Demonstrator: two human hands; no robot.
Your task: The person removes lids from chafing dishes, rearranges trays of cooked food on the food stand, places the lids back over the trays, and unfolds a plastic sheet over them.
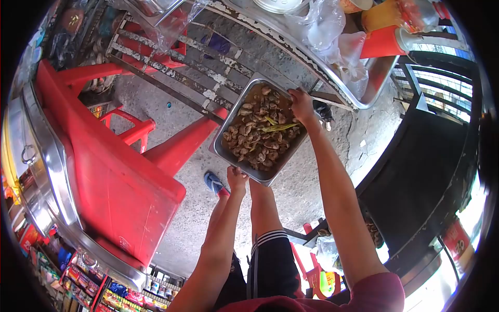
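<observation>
Between my two hands a rectangular metal food pan [225, 120] is held up above the concrete floor. Brown cooked meat pieces [254, 136] in sauce fill much of it, with long green peppers [279, 127] lying on top. My left hand [237, 179] grips the rim at the near corner, its fingers curled over the edge. At the far right side, my right hand [301, 105] is closed on the opposite rim. The undersides of both grips are hidden by the pan.
A red plastic table [119, 171] stands at left beside a large metal pot lid [47, 151]. Ahead is a metal tray table [358, 99] with plastic bags [319, 26] and a red container [382, 42]. A black bench [416, 171] stands at right. A slatted rack [176, 67] lies beyond the pan.
</observation>
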